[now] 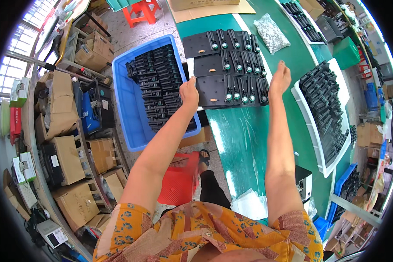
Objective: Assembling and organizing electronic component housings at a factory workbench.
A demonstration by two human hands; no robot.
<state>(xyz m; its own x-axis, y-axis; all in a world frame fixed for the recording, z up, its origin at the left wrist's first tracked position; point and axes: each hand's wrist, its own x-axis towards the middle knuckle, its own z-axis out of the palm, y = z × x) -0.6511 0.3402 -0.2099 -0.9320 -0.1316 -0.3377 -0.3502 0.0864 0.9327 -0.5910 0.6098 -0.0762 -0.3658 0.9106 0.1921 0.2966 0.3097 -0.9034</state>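
Ahead of me lies a white tray [191,65], mostly covered by black plates [210,88] in three rows. Slim black parts [247,89] with round, shiny ends stand close together along their right side. At the tray's left edge, my left hand [189,92] is closed, its fingertips partly hidden. My right hand [280,80] is raised beside the right end of the nearest row, fingers stretched out and palm turned inward. Whether it touches the tray is unclear. Left of the tray, a blue plastic bin [136,139] holds stacked black parts [158,87].
On the green table [236,139], a white bin [318,153] of black parts stands right. A clear bag of small pieces [271,34] lies beyond my right hand. Below are a red stool [175,185] and my foot. Shelves with cardboard boxes [76,205] line the left.
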